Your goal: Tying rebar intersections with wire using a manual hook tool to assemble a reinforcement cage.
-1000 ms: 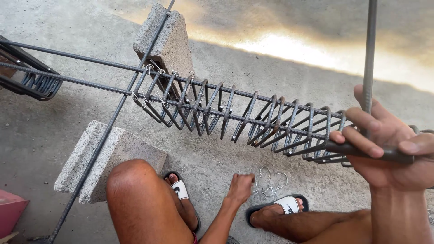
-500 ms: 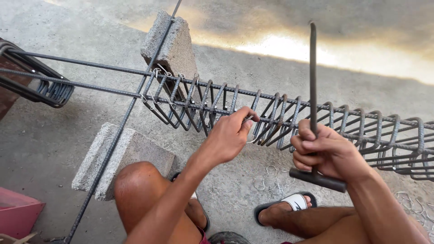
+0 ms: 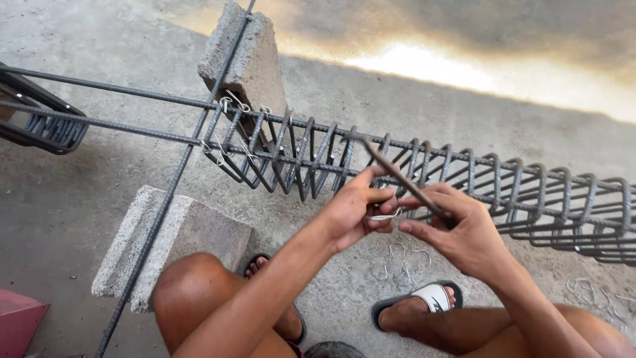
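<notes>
While you crouched over the rebar cage [image 3: 424, 179] in the head view, your left hand [image 3: 354, 212] pinched a thin loop of tie wire [image 3: 384, 215] between thumb and fingers, its grip closed on the loop just in front of the stirrups. Your right hand [image 3: 464, 232] was wrapped around a dark metal hook tool [image 3: 404, 182], grip closed, the shaft slanting up toward the cage's top bar. At the left end of the cage, several stirrups already carried pale wire ties [image 3: 232, 106] where the long bars met them; by the look of it, the closely stacked stirrups to the right remained untied, so most of the work lay ahead. Spare wire loops [image 3: 397, 258] lay on the concrete floor [image 3: 79, 199] between your sandalled feet. Two grey concrete blocks [image 3: 185, 232] propped the bars. A red object [image 3: 16, 325] showed at the lower left corner; no labels or signs were visible.
</notes>
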